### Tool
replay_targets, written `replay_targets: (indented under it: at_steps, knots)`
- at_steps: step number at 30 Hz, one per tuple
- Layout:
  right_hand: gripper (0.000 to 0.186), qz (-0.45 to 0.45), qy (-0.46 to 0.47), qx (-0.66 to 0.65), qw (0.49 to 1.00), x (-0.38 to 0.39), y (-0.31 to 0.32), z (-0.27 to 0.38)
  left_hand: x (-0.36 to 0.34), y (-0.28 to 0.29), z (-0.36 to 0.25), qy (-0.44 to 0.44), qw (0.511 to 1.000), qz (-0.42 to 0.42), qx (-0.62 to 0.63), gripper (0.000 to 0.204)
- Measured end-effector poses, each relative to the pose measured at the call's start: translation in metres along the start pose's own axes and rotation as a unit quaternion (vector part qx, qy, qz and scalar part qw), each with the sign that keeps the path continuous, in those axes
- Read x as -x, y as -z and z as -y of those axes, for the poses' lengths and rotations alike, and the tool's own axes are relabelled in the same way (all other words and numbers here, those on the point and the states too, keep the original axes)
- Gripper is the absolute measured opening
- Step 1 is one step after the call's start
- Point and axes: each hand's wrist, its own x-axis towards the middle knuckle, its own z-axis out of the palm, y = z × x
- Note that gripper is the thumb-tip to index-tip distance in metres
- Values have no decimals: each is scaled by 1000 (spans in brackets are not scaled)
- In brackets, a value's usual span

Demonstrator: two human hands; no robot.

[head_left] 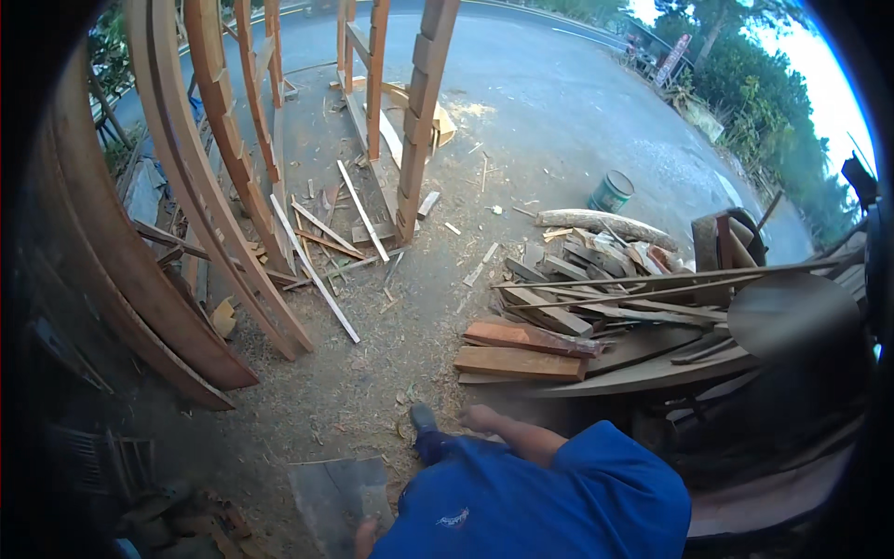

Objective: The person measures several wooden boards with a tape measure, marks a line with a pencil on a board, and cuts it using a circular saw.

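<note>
My left hand [367,538], partly cut off by the lower edge and my shirt, is at the near right edge of a flat grey sheet [337,503] and appears to grip it. The sheet's material is not clear. My right hand [479,419] hangs low beside my leg, its fingers curled; anything inside them is hidden. Just beyond that hand lie two reddish-brown timber blocks [521,361], side by side at the front of a wood pile.
A heap of offcuts and boards [596,298] spreads at the right, with a green can [611,192] behind it. Tall wooden frames [424,121] and leaning planks [219,242] stand at the left. Thin strips [317,270] and shavings litter the ground. A paved road [549,74] lies beyond.
</note>
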Motion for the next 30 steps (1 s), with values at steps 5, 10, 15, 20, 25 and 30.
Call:
replay_targets:
  at_steps: [5,10,15,20,25,30]
  knots:
    - [44,-5,105,121,987,-93,94,26,83,-3,-239,-305,940,-150,42,44]
    - [46,103,115,141,978,-229,110,43,80,53,-292,-395,875,-217,179,37]
    - [45,182,89,211,956,-268,118,160,-20,4,-182,-77,934,-264,230,40]
    - [42,140,169,297,929,-353,166,266,-18,4,-183,-52,994,-62,74,50]
    - [41,213,263,333,880,-426,107,399,13,83,-150,44,930,-252,263,52]
    - [40,246,351,381,819,-488,32,533,11,179,-178,-1,790,-423,443,55]
